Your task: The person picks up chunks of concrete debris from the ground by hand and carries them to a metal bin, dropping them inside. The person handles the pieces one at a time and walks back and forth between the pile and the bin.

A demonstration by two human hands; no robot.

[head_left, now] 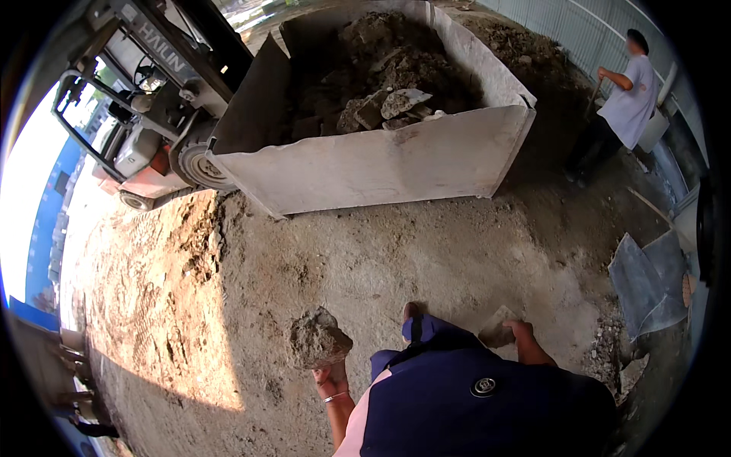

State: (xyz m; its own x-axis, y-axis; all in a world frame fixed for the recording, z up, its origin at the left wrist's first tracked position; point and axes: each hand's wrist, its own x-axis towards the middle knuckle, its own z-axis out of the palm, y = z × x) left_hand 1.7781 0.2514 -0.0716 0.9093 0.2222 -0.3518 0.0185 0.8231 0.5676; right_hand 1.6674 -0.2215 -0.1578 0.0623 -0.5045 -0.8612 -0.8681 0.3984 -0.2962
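Note:
My left hand (332, 381) is closed on the lower end of a rough, brownish-grey chunk of rubble (317, 340), which hides part of the fingers. To the right of my body, my right hand (522, 333) grips the edge of a flatter, pale grey slab piece (496, 326). Both pieces show against the dirt ground. In front of me stands a large pale metal bin (365, 171) with an open top. Broken rubble and soil (396, 61) lie heaped inside it, several angular chunks near its front wall.
A forklift (164, 129) stands against the bin's left side. At the right, a person (628, 95) in a light shirt holds a handle beside a corrugated wall. Grey sheet pieces (647, 286) lie near the right edge. Uneven dirt ground (266, 251) stretches between me and the bin.

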